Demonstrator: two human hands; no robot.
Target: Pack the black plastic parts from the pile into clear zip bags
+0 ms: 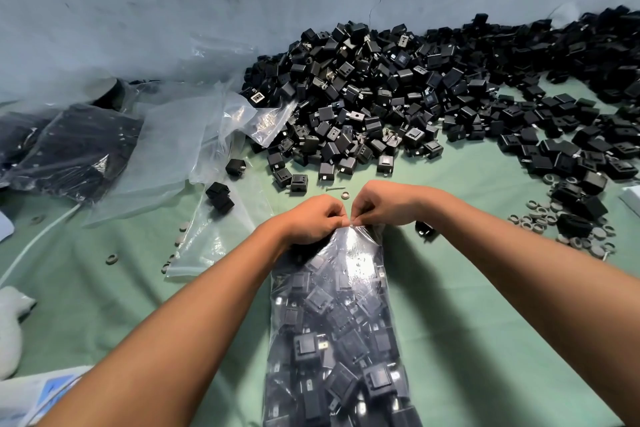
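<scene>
Far left: filled bags [72, 149] of black parts lying flat on green table cover [467, 288]. Beside them, empty clear bags [180, 135], crumpled, overlapping. 1 empty zip bag [221, 239] flat near left forearm. Centre: left hand [311, 218], fingers curled, pinching top edge of filled zip bag [339, 322]. Right hand [388, 204] pinching same edge, fingertips of both hands touching. Behind hands and to right: pile of black plastic parts [398, 87] against wall. Far right: grey rings [540, 218] scattered.

soft even light, bag [346, 288] glare, warped edges
</scene>
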